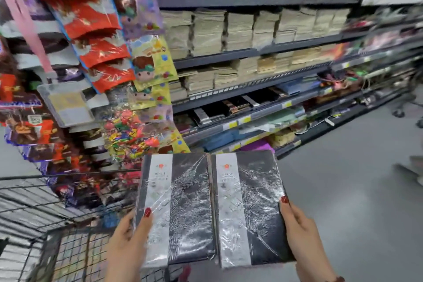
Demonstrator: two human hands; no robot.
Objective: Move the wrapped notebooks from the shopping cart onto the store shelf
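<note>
– Wrapped notebooks [190,208]: two side by side, long edges touching; we hold them flat in the air, just beside the shopping cart [68,252], well short of the store shelf [263,110]; left hand [128,242] grips the left outer edge, thumb on top; right hand [304,236] grips the right outer edge the same way.
– Handling?
– Covers look stiff, so probably rigid, moderate weight; the film is glossy and wrinkled, so likely slippery; we can't tell if one wrap joins both, so the middle seam may hinge or part.
– Grip?
– We pinch the outer edges and press inward; fingers underneath carry the load.
</note>
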